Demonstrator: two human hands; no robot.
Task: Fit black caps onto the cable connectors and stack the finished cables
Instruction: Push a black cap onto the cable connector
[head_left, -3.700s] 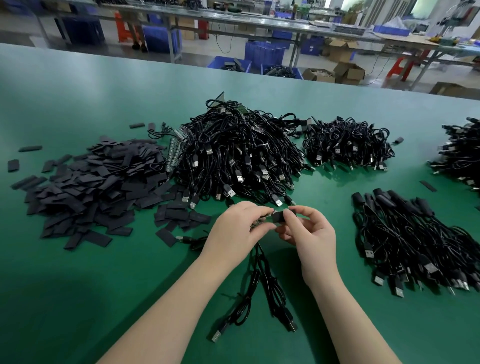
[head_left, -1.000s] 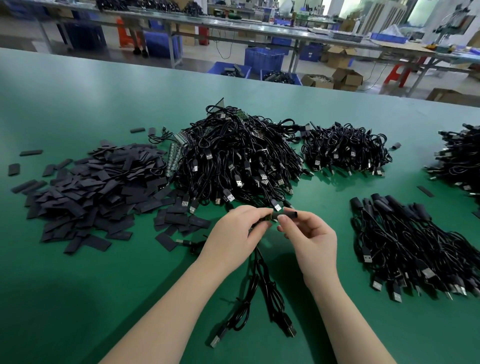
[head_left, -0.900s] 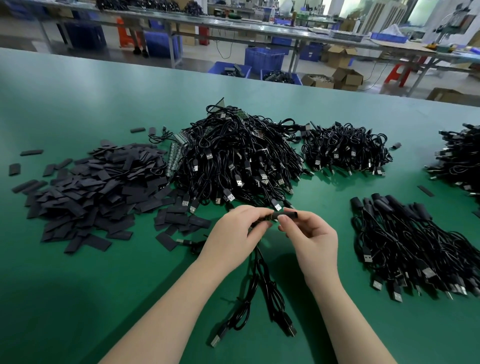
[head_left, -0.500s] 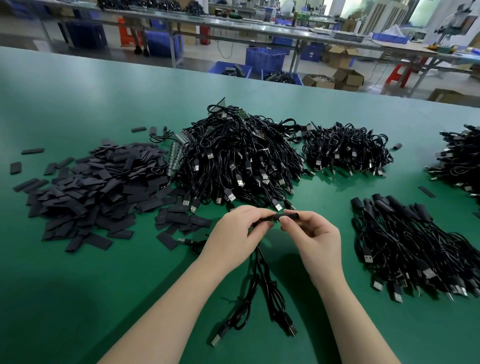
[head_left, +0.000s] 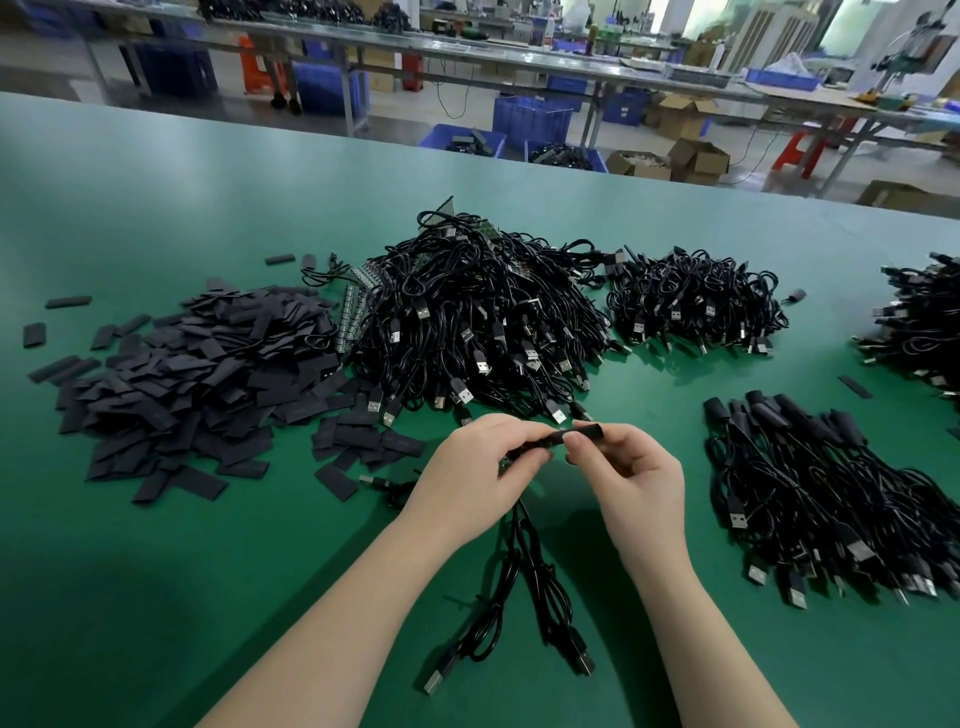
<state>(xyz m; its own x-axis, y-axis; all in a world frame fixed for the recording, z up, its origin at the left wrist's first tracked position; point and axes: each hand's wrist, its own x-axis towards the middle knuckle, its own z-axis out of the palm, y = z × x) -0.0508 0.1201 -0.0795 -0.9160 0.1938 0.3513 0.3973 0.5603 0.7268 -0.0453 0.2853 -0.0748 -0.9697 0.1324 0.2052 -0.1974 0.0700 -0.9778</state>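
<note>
A green table (head_left: 156, 545) fills the view, with a workshop of long benches, blue crates (head_left: 532, 117) and cardboard boxes (head_left: 693, 158) behind it.

At far left lies a broad heap of flat black caps (head_left: 197, 374), with loose ones scattered round its edges and a few strays toward the table's left side. Just right of it, touching its edge, rises the biggest pile of cables (head_left: 478, 322), a tangle of black leads with metal plugs showing along its near side. A smaller pile (head_left: 696, 306) sits just beyond it to the right.

In front of the big pile, the two hands meet over the table. The left hand (head_left: 478, 478) has its fingers curled, pinching the connector end of a cable (head_left: 519, 582) whose doubled leads hang down from under the hand and lie on the table toward the viewer, ending in two plugs. The right hand (head_left: 639, 473) is curled too, thumb and fingertips pinching a black cap (head_left: 569, 435) that runs across between the two hands, its right end sticking out past the fingers. How far the connector sits inside the cap is hidden by the fingers.

Right of the hands lies an ordered stack (head_left: 831, 493) of cables, capped ends pointing away and plugs pointing near. One stray cap (head_left: 854, 387) lies beyond it, and another pile (head_left: 924, 322) is cut off by the right edge.
</note>
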